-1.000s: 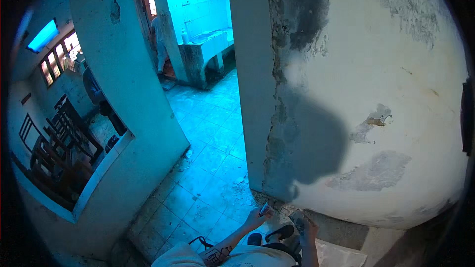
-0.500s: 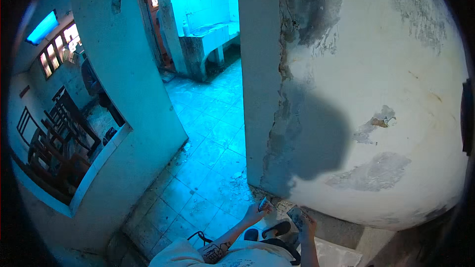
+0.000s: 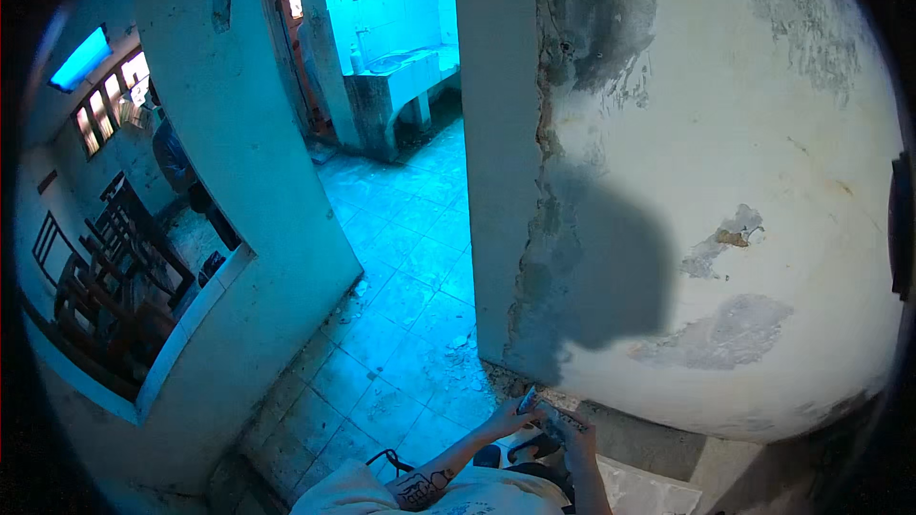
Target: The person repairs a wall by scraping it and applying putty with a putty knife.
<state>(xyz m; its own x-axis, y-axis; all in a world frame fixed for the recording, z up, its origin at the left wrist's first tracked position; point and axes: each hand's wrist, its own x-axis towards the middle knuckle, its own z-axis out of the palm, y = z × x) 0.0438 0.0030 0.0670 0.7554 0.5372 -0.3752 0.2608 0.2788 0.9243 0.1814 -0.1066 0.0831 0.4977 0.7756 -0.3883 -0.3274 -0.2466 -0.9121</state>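
Observation:
Low in the view, my left hand (image 3: 505, 419) closes around a small flat tool (image 3: 527, 400) with a bluish sheen; its exact kind is too small to tell. My right hand (image 3: 579, 439) grips a flat grey dusty piece (image 3: 548, 413), like a plate or wide blade, whose kind I cannot make out. The two held things are close together, and whether they touch is unclear. Both hands are just above my dark shoes, near the foot of the peeling wall (image 3: 611, 133).
Crumbled plaster (image 3: 461, 362) lies on the tiled floor (image 3: 382, 324) by the wall corner. A concrete sink counter (image 3: 382, 86) stands in the blue-lit room ahead. Through the left wall's opening are stacked wooden chairs (image 3: 114, 257) and a person in dark clothes (image 3: 176, 157).
My hands have come together: the left moved slightly right, the right moved left with its grey piece. The left tool now points more upright. The distant person shows more fully.

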